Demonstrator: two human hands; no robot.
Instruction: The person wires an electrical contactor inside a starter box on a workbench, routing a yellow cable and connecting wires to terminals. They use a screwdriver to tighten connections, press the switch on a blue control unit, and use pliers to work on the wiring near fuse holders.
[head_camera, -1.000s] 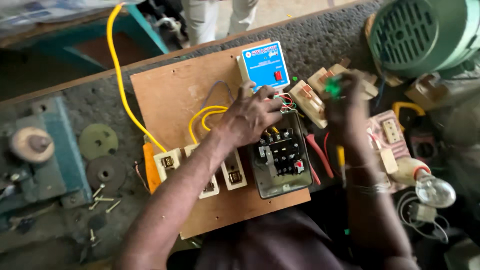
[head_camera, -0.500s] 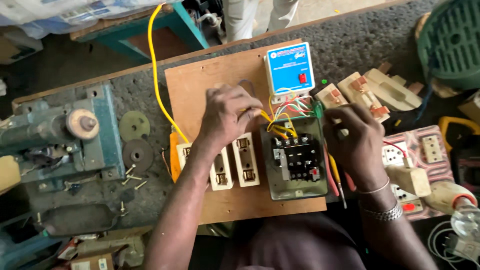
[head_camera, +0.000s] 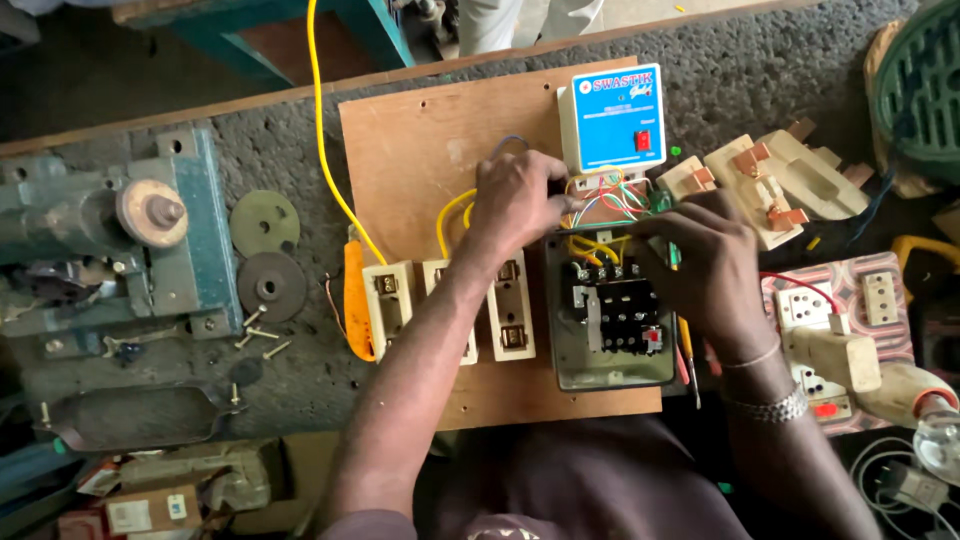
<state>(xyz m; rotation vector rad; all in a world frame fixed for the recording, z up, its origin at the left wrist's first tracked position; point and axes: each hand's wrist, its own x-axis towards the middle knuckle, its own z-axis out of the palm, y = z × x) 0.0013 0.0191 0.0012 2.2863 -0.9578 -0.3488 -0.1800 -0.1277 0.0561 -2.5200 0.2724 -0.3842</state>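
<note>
we work over a plywood board (head_camera: 420, 130) that lies flat under both our hands on the rough grey bench (head_camera: 760, 70). far to the left of our left hand sits a heavy teal machine block (head_camera: 110, 230), with two round metal discs (head_camera: 265, 255) between it and the board. directly below our hands is the open grey starter box (head_camera: 615, 310), its black contactor showing inside. just above our fingers stands the blue and white control unit (head_camera: 612, 118). to the right of our right hand lie cream fuse carriers (head_camera: 780, 180) and a patterned socket board (head_camera: 880, 310). under our left forearm three cream fuse holders (head_camera: 390, 305) sit in a row, an orange-handled tool (head_camera: 357, 300) just left of them. a yellow cable (head_camera: 322, 140) runs up and away from our left hand. our left hand (head_camera: 520, 200) is curled, fingertips pinching the bundle of coloured wires (head_camera: 612, 200) between unit and box. our right hand (head_camera: 705, 265) is closed around a green-handled screwdriver (head_camera: 668, 215), its tip at those same wires
</note>
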